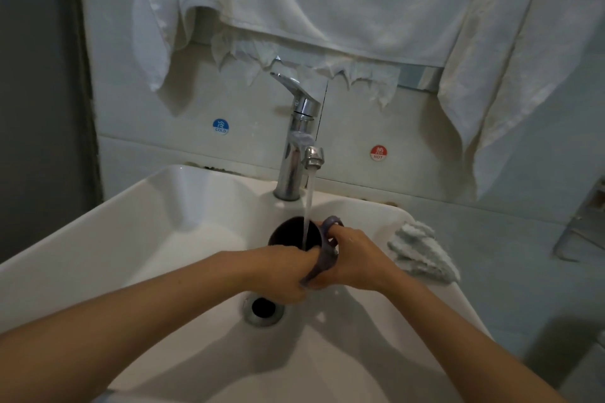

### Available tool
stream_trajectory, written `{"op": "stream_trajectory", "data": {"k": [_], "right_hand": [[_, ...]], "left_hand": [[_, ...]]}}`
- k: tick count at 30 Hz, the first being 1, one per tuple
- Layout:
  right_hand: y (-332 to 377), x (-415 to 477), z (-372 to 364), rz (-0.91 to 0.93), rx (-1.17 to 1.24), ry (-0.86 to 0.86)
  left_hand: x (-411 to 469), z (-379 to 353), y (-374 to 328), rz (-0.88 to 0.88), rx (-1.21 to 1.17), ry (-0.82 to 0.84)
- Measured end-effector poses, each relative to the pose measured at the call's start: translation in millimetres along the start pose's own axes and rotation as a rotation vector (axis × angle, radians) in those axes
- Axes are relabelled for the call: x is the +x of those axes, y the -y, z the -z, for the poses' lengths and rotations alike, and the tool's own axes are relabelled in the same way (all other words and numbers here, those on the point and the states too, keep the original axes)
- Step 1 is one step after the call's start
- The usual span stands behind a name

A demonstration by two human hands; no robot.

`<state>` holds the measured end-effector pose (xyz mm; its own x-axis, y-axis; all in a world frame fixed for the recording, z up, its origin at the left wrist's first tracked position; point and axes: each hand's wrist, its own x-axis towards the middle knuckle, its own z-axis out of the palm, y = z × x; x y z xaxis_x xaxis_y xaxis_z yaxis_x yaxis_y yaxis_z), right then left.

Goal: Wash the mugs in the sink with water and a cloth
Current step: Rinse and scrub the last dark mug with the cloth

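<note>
A dark purple mug is held over the white sink, mouth tilted toward the tap, with water from the chrome faucet running into it. My left hand grips the mug's body from below. My right hand holds the mug's handle, with a finger through the loop. A pale blue-white cloth lies crumpled on the sink's right rim, untouched by either hand.
The drain sits just under my left hand. White towels hang on the wall above the faucet. Blue "COLD" and red "HOT" stickers flank the tap. A metal rack is at the right edge.
</note>
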<state>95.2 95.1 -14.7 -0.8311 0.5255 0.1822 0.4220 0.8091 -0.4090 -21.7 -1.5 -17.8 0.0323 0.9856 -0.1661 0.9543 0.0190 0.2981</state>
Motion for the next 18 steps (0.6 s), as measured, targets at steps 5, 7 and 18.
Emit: {"op": "stream_trajectory", "data": {"k": [5, 7, 18], "right_hand": [[-1, 1, -4, -0.004, -0.049, 0.03], [2, 2, -8, 0.005, -0.095, 0.034], [5, 5, -12, 0.009, -0.057, 0.02]], "left_hand": [[3, -1, -4, 0.014, -0.233, 0.083], [5, 4, -9, 0.073, -0.612, -0.024], [15, 0, -17, 0.225, -1.026, -0.173]]}}
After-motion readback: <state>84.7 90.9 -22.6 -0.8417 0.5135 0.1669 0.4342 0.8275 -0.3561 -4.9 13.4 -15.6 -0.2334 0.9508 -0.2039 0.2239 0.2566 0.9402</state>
